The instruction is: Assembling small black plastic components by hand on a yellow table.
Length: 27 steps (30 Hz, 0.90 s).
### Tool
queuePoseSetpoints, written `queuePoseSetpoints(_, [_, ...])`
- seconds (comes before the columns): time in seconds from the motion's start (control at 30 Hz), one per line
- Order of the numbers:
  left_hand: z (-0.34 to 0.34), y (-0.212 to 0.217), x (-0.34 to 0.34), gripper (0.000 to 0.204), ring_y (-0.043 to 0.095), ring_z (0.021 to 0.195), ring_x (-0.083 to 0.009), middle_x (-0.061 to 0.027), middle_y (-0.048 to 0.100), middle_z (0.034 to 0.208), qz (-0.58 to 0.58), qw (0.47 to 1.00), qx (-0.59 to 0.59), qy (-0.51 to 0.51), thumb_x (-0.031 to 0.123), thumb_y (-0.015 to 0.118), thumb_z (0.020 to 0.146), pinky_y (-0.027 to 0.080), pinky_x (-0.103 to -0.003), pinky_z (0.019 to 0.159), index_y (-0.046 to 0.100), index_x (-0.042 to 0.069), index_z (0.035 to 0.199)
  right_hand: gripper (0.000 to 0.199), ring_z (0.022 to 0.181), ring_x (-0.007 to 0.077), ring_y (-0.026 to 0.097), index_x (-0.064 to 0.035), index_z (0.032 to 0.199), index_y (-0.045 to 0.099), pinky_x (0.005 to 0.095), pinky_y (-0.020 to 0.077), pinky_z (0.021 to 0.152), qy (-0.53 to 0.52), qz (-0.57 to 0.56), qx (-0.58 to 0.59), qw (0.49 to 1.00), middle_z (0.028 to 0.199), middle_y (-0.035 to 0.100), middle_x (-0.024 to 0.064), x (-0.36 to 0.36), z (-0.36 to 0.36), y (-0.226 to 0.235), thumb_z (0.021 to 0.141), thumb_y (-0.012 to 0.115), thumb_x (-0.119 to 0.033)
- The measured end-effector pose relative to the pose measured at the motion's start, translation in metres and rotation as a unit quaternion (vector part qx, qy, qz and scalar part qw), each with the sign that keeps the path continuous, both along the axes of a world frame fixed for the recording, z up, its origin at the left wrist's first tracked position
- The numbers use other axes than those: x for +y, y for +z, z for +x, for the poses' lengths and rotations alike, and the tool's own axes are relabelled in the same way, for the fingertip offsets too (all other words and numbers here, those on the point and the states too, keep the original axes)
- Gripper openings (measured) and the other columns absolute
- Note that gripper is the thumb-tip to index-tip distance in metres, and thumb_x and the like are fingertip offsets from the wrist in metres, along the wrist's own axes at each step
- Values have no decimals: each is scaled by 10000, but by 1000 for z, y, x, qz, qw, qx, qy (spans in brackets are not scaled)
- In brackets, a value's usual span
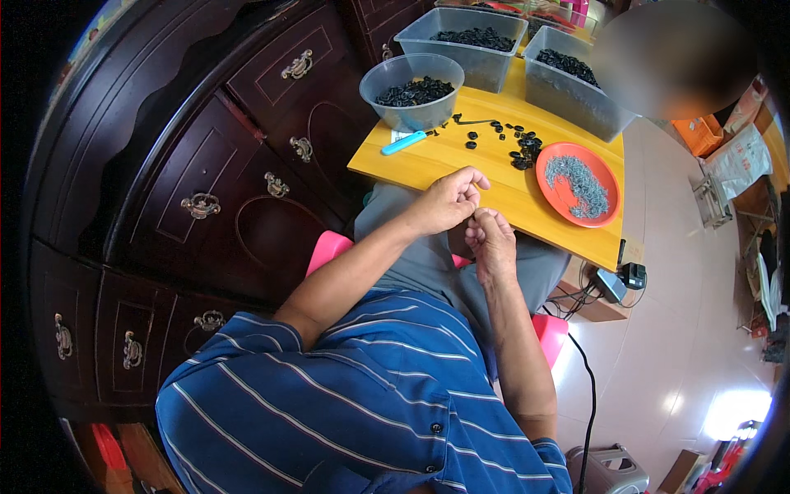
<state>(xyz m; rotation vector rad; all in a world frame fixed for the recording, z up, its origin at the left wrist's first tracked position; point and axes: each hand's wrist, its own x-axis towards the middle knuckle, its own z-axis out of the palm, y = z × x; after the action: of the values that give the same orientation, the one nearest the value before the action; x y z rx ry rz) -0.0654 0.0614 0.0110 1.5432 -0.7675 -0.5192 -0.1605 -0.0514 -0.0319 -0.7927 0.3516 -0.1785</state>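
Note:
My left hand [447, 200] and my right hand [494, 239] meet over my lap, just off the near edge of the yellow table [444, 169]. The fingers of both are closed in a pinch, tips almost touching. Whatever they hold is too small or too hidden to name. Beyond them lie several small black round parts [524, 150], loose on the tabletop. To their right sits an orange-red plate [611, 165] with a heap of small silvery metal pieces [583, 188]. A light-blue handled tool [403, 143] rests at the table's left edge.
A round clear bowl [447, 105] and two clear rectangular bins, one at the back [490, 72] and one at the right [576, 103], hold black parts. Dark wooden drawers [185, 177] stand close on the left. Cables and black adapters [632, 274] hang below the table's right corner.

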Motion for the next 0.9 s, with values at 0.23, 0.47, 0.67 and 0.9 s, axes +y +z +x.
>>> queuePoseSetpoints(0.23, [-1, 2, -2, 270, 553, 705, -66, -21, 569, 807, 26, 996, -80, 12, -72, 526, 886, 478, -232, 628, 511, -12, 1148, 111, 632, 59, 574, -91, 974, 617, 204, 516, 602, 13, 6, 2, 1000, 776, 609, -16, -4, 1, -1, 958, 631, -200])
queuePoseSetpoints(0.47, [2, 6, 1, 297, 545, 707, -51, -5, 563, 797, -2, 997, -81, -7, -59, 551, 872, 469, -222, 633, 518, -10, 1163, 85, 619, 65, 560, -105, 929, 622, 206, 486, 600, 31, 27, 1, 999, 767, 618, -18, -5, -2, 4, 950, 639, -186])
queuePoseSetpoints(0.67, [1, 14, 4, 346, 527, 692, -54, 8, 561, 790, 10, 994, -105, -13, -64, 549, 839, 467, -226, 641, 559, 20, 1175, 102, 620, 77, 551, -119, 927, 615, 222, 481, 607, 56, 65, 1, 996, 764, 610, -28, -7, -3, 3, 939, 651, -213])
queuePoseSetpoints(0.9, [-5, 39, 6, 411, 534, 654, -89, 8, 530, 710, 78, 971, -224, -36, -49, 557, 794, 476, -259, 651, 603, 80, 1181, 123, 647, 78, 601, -142, 926, 632, 260, 511, 607, 146, 150, 5, 978, 757, 639, -54, -17, -2, -7, 931, 665, -260])
